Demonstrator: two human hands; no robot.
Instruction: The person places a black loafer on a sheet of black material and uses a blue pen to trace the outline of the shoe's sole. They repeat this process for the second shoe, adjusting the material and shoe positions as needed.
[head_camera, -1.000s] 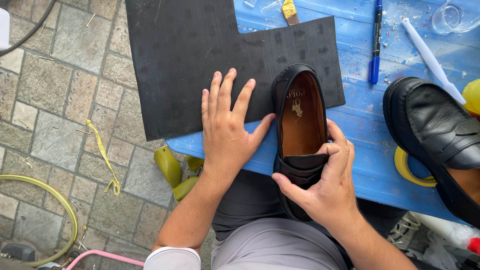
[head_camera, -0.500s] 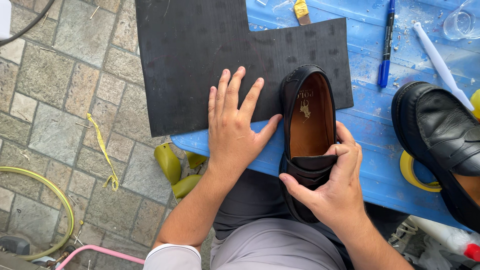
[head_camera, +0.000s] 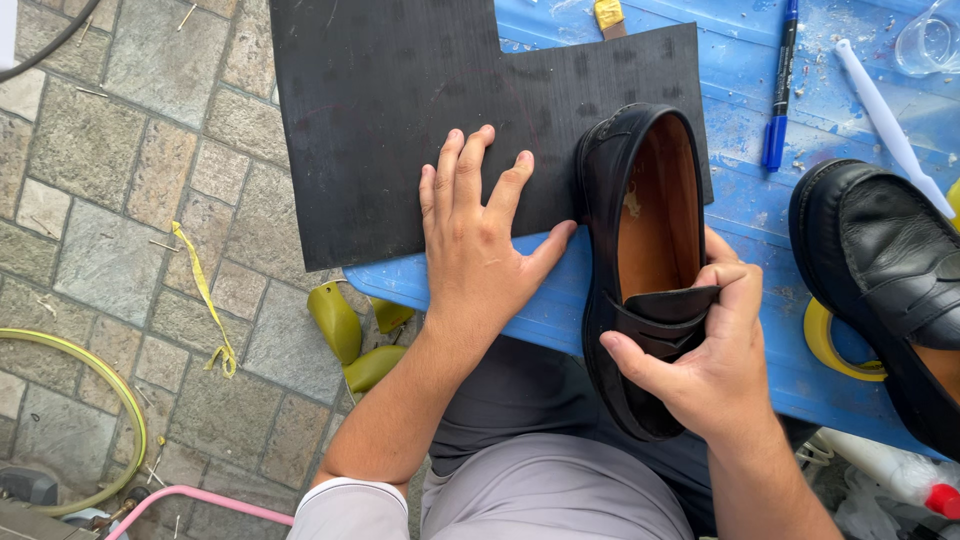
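Note:
A black loafer with a tan lining stands on a black ribbed rubber sheet, its toe hanging off the front edge of the blue table. My right hand grips the loafer's vamp and strap from the right. My left hand lies flat, fingers spread, on the rubber sheet just left of the shoe, thumb touching the shoe's side.
A second black loafer lies at the right, over a roll of yellow tape. A blue marker, a white stick and a clear cup lie on the table. Stone paving, yellow-green shoe trees and a hose are at the left.
The view has shifted a little; both hands, the shoe and the sheet keep the same arrangement.

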